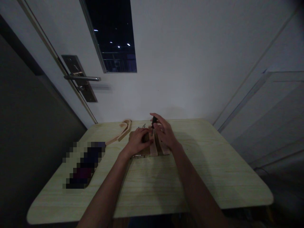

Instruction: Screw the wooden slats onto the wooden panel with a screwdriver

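My right hand [164,129] has its fingers bent around the black handle of a screwdriver [154,121], whose metal shaft points down at a pale wooden strip [153,148]. My left hand [139,141] presses down from the left, thumb and fingers closed at the same strip. Beneath both hands lies a flat brown board [143,152] with a shiny front edge. A second pale strip [164,148] lies under my right hand. Exactly where the tip meets the wood is too small and dark to make out.
Small metal screws [143,125] lie behind my left hand. A curved pale wooden piece [124,129] rests on the table [213,177] to the left, near a dark pixelated object [87,166]. A white door with a metal handle [87,78] stands directly behind the table.
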The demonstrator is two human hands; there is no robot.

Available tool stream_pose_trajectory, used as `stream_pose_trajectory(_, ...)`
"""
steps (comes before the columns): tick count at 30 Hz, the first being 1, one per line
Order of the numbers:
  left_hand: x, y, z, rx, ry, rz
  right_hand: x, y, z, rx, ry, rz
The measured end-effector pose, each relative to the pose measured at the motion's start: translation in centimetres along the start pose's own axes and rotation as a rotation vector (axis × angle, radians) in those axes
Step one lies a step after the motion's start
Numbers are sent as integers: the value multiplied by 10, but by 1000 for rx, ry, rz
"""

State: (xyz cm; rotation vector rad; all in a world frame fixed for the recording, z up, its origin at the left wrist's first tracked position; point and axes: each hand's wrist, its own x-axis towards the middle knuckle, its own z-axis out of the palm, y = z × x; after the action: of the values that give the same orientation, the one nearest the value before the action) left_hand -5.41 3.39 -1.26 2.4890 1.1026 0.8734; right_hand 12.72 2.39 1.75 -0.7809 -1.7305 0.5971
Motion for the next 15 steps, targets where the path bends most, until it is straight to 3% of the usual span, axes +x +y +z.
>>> stream_pose_trajectory(7,0,1,-1,-3,-12,-11,0,3,1,139,-23,39)
stream_pose_trajectory(15,0,3,-1,21,-6,-19,2,6,5,87,141,131)
